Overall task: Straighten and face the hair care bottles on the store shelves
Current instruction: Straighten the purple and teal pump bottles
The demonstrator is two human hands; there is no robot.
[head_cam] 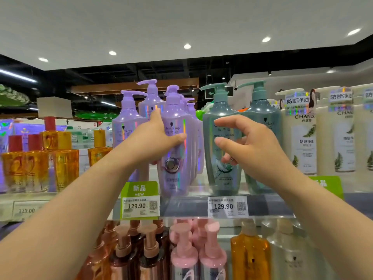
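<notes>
Head view shows the left hand (156, 136) wrapped around the front lilac pump bottle (175, 142): its thumb lies across the label and its fingers curl round the far side, out of sight. That bottle stands at the front lip of the upper shelf (268, 203), ahead of a row of matching lilac bottles, its label turned nearly forward. To finish well, I would twist it a touch until the printed name squares with the shelf edge, then seat its base flush behind the price tag (141, 207).

Beside it, the right hand (250, 146) hovers with fingers loosely spread and bent, gripping nothing, just in front of the teal pump bottle (222, 150). This bottle probably comes next; it should sit level with its teal neighbour, pump spouts pointing the same way.
</notes>
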